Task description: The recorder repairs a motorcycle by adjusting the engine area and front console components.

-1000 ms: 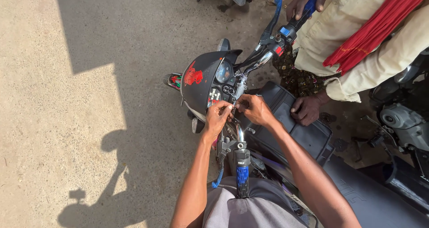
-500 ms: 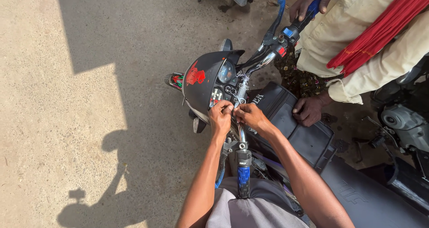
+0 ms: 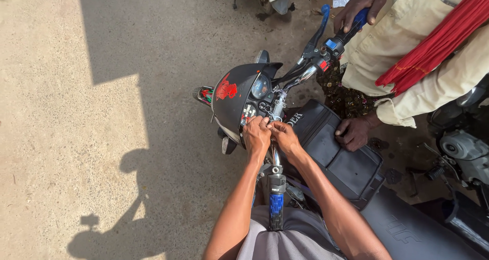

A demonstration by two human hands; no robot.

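Both hands, left hand (image 3: 256, 134) and right hand (image 3: 285, 137), pinched together on the chrome handlebar (image 3: 275, 155) at frame centre, its long axis running from the lower blue grip (image 3: 276, 209) toward the upper right.

Both bare forearms enter from the lower edge and converge toward the centre of the view. The left hand (image 3: 256, 134) is seen from the back, wrist slightly flexed, fingers curled down in a pinching grip. The right hand (image 3: 285, 137) lies just beside it, knuckles up, fingers likewise curled and pointed inward. The fingertips of the two hands meet or nearly meet; the fingertips themselves are hidden.
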